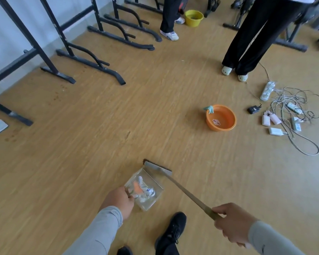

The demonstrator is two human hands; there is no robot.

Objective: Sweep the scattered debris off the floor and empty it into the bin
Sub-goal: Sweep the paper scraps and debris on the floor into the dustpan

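- Debris: crumpled white, orange and blue-marked scraps, seemingly paper or wrapper, lying inside the dustpan near the sweeper's feet. Judged very light and soft; a tilt or draught could spill it.
- Dustpan: clear, stiff plastic box shape, smooth walls, mouth toward the brush. Left hand grips its near edge, fingers curled over the rim. Likely slippery; best held at that rear edge and kept level.
- Brush: long, narrow grey head with short dark bristles, just beyond the dustpan's mouth; thin, rigid, wood-coloured handle. Right hand is closed round the handle's near end. Light, stiff tool.
- Floor: smooth wood-pattern planks, faint stains at left.
- Orange basin: round plastic, a cloth over its rim, well apart from the dustpan.
- Yellow bucket: far side, beside standing legs; whether it is the bin I cannot tell.
- Cables and power strips: tangled at right.
- Black metal frames: along the left wall.
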